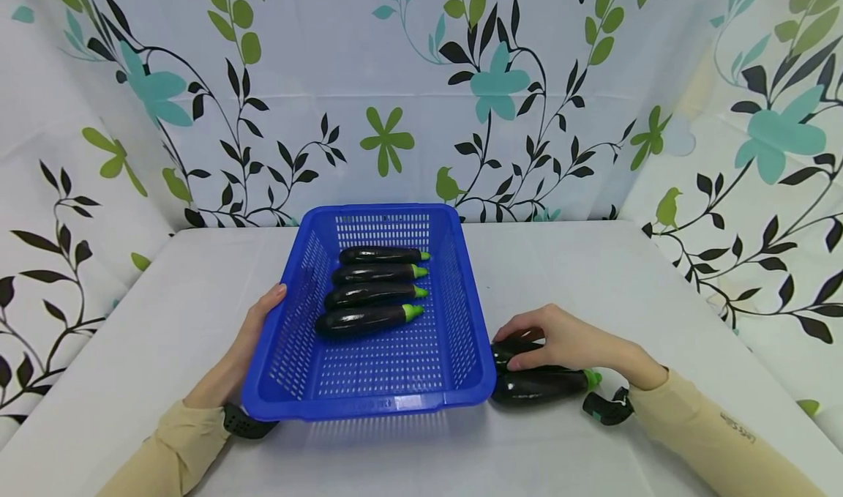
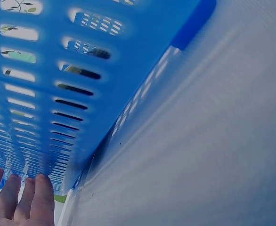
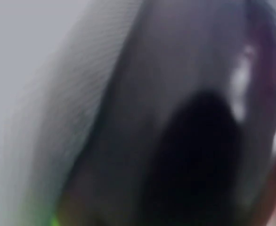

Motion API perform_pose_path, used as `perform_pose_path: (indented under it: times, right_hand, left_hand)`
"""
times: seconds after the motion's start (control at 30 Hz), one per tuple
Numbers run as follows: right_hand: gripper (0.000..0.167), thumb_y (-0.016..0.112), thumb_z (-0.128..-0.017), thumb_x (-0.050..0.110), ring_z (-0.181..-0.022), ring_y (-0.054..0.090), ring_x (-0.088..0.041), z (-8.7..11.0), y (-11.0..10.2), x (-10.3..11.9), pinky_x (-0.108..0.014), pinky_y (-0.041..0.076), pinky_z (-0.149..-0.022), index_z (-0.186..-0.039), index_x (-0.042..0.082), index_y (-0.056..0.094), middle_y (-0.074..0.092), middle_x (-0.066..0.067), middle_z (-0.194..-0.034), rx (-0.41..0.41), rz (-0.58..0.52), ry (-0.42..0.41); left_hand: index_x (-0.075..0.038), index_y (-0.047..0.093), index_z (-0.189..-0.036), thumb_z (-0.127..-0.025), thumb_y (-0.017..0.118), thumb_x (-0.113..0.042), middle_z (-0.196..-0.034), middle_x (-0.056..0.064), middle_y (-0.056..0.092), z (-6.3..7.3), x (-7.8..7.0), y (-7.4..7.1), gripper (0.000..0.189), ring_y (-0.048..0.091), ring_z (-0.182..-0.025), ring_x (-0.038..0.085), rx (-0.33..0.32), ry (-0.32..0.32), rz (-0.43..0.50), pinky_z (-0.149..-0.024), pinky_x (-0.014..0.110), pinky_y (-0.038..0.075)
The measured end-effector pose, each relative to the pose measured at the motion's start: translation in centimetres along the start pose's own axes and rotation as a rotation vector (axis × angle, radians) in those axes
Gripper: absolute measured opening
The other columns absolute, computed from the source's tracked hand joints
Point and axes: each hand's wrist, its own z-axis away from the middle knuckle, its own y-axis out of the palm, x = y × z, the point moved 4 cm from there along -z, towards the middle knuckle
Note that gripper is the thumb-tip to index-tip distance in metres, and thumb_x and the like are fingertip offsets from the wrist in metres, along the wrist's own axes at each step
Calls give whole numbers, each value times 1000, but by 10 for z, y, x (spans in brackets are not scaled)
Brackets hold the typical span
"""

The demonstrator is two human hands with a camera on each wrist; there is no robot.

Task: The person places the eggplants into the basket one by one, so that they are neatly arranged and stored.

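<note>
A blue plastic basket (image 1: 382, 409) holds several dark eggplants (image 1: 365, 320) with green stem ends, lined up one behind another. My left hand (image 1: 246, 336) holds the basket's left rim, its thumb on the rim. In the left wrist view, straight fingers (image 2: 41, 200) lie along the slotted outer wall. At the basket's right, my right hand (image 1: 560, 339) reaches over more eggplants and grips one (image 1: 507, 350) between thumb and fingers, partly hiding it. A nearer eggplant (image 1: 536, 386) lies in front, stem to the right. Dark glossy skin fills most of the right wrist view.
White cloth covers the table (image 1: 560, 263). A curtain (image 1: 395, 65) printed with leaves and flowers stands behind and at both sides. Black wrist devices (image 1: 609, 407) sit at both wrists, below tan sleeves (image 1: 711, 438).
</note>
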Motion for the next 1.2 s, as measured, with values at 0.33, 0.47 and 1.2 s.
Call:
perform_pose_path:
  times: [0.33, 0.47, 1.2]
  right_hand:
    - [40, 75, -91, 32, -114, 65, -18, 0, 3, -3, -44, 53, -96, -124, 11, 68, 70, -1, -123, 21, -10, 18]
    - [40, 75, -91, 32, -114, 65, -19, -1, 3, -3, -43, 53, -95, -124, 11, 68, 70, -1, -123, 22, -12, 15]
    - [41, 73, -92, 33, -116, 65, -22, 0, 2, -2, -42, 53, -95, -125, 9, 68, 70, -3, -123, 24, 15, 25]
  left_hand:
    - [-40, -4, -159, -98, 22, -66, -162, 18, 13, 2, 0, 0, 71, 39, -132, 40, -16, -20, 11, -93, 55, 48]
    - [-42, -4, -158, -97, 22, -68, -163, 18, 12, 3, 0, 2, 72, 39, -133, 43, -30, -47, 12, -92, 57, 49]
    - [-42, -4, -158, -97, 23, -68, -161, 18, 16, 4, 1, 2, 72, 43, -130, 41, -46, -53, 6, -90, 54, 49]
